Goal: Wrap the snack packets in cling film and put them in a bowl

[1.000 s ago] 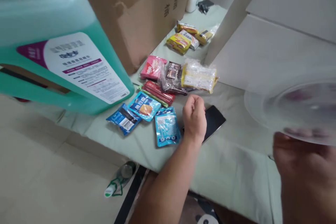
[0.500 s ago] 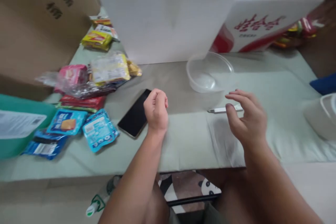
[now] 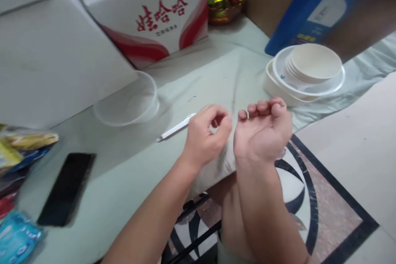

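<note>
My left hand [image 3: 208, 134] hovers over the table near its front edge, with its fingers curled in towards the thumb. Whether anything small is pinched there is hidden. Beside it, my right hand [image 3: 262, 132] is turned palm up, fingers bent upward and the palm bare. A slim white tool [image 3: 176, 128] with a grey pointed tip lies on the table. Its far end passes behind my left hand, and I cannot tell whether it is a pen or a cutter. Behind it stands a clear plastic bowl [image 3: 130, 105].
A black phone [image 3: 66, 189] and snack packets [image 3: 18, 237] lie at the left. White cartons [image 3: 148, 20] stand at the back, near a basket of snacks [image 3: 225, 12]. At the right are stacked white bowls [image 3: 315, 64] and a blue package [image 3: 309, 8].
The view has swung to the right, bringing the stacked bowls in. My hands have come closer together. My right hand has turned palm up and left the white tool's side.
</note>
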Available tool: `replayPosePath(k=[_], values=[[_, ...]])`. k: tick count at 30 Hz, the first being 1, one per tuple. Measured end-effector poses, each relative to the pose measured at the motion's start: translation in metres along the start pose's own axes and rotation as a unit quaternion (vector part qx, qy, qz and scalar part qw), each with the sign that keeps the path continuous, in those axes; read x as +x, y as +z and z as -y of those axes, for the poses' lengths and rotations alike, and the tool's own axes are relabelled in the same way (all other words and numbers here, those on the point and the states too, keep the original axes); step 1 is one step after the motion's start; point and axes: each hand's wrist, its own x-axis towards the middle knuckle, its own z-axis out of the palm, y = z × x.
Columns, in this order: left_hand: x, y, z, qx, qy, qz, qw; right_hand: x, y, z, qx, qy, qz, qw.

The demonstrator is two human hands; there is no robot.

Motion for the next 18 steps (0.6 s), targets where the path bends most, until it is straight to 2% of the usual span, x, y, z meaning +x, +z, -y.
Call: replayPosePath(k=[2,4,7,10,13,16,18], values=[[0.037,0.039,-0.012,-0.005,0.053,0.053,0.997,0.018,-0.005,0.012,0.043,0.036,-0.052,0.997],[0.074,0.075,-0.017,0.031,0.123,0.096,0.987,0.032,-0.007,0.017,0.07,0.106,-0.053,0.991],[0.126,0.123,-0.014,0.111,0.239,0.184,0.947,0.047,-0.005,0.016,0.104,0.178,-0.053,0.977],[0.163,0.16,-0.005,0.204,0.274,0.258,0.904,0.055,-0.005,0.018,0.137,0.205,-0.142,0.959],[0.176,0.175,-0.003,0.256,0.262,0.298,0.882,0.062,-0.01,0.027,0.163,0.214,-0.19,0.944],[0.173,0.174,-0.016,0.309,0.188,0.314,0.878,0.068,-0.016,0.033,0.172,0.242,-0.195,0.935],[0.17,0.17,-0.027,0.36,0.159,0.329,0.858,0.07,-0.018,0.034,0.171,0.273,-0.187,0.928]])
